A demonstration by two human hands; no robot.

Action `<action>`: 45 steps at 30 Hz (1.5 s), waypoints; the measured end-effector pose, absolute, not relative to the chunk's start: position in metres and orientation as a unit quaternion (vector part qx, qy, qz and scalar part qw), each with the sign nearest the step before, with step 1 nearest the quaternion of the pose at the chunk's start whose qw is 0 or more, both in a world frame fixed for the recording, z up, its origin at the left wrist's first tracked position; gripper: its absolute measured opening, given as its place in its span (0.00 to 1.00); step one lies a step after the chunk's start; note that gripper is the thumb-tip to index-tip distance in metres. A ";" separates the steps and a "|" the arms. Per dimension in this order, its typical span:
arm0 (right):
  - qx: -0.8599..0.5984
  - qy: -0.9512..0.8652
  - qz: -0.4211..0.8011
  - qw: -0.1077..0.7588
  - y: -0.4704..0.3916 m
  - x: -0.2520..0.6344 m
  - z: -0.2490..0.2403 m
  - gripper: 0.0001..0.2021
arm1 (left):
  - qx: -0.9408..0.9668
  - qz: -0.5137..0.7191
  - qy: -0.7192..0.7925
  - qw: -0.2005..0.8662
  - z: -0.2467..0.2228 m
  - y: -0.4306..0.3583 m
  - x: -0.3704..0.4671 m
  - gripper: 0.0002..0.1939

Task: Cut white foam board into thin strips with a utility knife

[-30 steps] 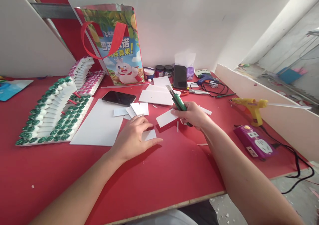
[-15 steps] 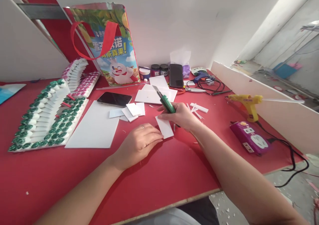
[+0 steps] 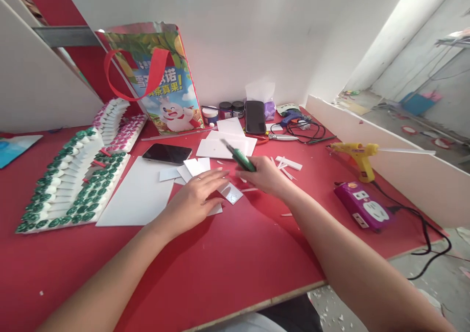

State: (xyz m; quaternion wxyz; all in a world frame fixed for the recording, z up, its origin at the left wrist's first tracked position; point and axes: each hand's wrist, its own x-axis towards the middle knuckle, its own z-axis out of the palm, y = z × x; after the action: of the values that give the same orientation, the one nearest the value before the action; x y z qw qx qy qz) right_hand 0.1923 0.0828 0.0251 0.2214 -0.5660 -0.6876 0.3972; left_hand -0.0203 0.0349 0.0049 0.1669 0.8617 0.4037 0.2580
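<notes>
My right hand (image 3: 262, 174) is wrapped round a green utility knife (image 3: 240, 158), its blade pointing up and to the left above the table. My left hand (image 3: 201, 195) lies over small white pieces, its fingers apart and partly covering them. One small piece (image 3: 232, 193) shows beyond its fingertips, and the corner of another sticks out under the thumb. Several small white pieces (image 3: 191, 167) overlap just behind the left hand. A large white sheet (image 3: 137, 195) lies to its left, and thin white strips (image 3: 282, 165) are scattered right of the knife.
A decorated white model (image 3: 73, 175) stands at the left, near a printed bag (image 3: 165, 82). Two phones (image 3: 167, 153), paint jars (image 3: 225, 110) and scissors (image 3: 282, 137) lie farther back. A yellow glue gun (image 3: 358, 155) and a purple power strip (image 3: 362, 205) are at the right.
My left hand has moved left and up, onto the small white pieces. The piece near its fingertips has shifted left and turned. My right hand still holds the knife. The view has tilted slightly.
</notes>
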 end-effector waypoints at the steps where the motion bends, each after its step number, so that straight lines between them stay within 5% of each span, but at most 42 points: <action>1: -0.564 -0.705 0.388 0.186 0.081 0.195 0.027 0.06 | 0.873 0.228 0.395 0.176 0.007 0.038 -0.018 0.20; 9: -0.646 -0.746 0.153 0.056 0.071 0.233 0.049 0.09 | 0.893 0.184 0.405 0.061 0.001 0.049 0.006 0.10; 20: -0.592 -0.756 0.276 -0.016 0.053 0.215 0.059 0.04 | 0.841 0.253 0.478 0.016 -0.018 0.049 0.008 0.11; 25: -0.563 -0.779 0.276 -0.020 0.048 0.206 0.056 0.06 | 0.837 0.266 0.477 0.013 -0.018 0.048 0.005 0.12; 34: -0.581 -0.783 0.189 0.112 0.083 0.192 0.026 0.08 | 0.812 0.325 0.476 0.094 -0.015 0.046 0.001 0.09; 41: -0.598 -0.785 0.150 0.049 0.087 0.194 0.025 0.02 | 0.822 0.323 0.464 0.070 -0.018 0.052 0.001 0.06; 45: -0.655 -0.749 0.096 0.028 0.080 0.215 0.037 0.07 | 0.832 0.300 0.465 0.038 -0.020 0.057 0.002 0.08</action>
State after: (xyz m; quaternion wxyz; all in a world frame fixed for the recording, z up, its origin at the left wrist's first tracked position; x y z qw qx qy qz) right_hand 0.2150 0.0800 0.0371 0.0275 -0.6553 -0.7487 0.0958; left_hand 0.0020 0.0567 -0.0204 0.0381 0.8322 0.4648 0.2999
